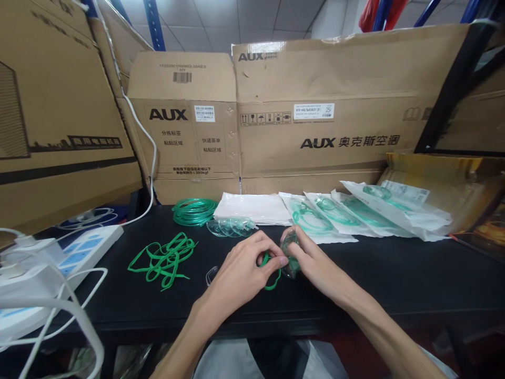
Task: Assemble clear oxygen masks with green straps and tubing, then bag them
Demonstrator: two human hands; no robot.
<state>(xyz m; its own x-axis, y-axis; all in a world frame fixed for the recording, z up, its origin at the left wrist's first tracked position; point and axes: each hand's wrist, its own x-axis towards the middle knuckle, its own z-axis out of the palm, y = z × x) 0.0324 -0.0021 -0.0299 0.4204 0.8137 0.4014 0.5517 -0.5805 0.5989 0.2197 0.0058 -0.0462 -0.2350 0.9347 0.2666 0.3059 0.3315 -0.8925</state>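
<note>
Near the front middle of the black table, my right hand (311,255) is closed on a clear greenish oxygen mask (291,267), its thumb inside the cup. Close beside it, my left hand (256,258) pinches a green elastic strap (272,287), which hangs in a loop against the mask; whether it is threaded through is hidden by the fingers. Partly behind my left hand lies a small clear loop (212,275), perhaps a thin wire or strip. More green straps (165,258) lie in a loose tangle to the left. Several clear masks (231,226) are stacked in a row beyond my hands.
Coiled green tubing (194,211) and white bags (254,208) lie at the back. Several packed mask pouches (335,213) overlap at the right. White power strips (89,250) with cables crowd the left edge. Cardboard walls (315,105) enclose the table.
</note>
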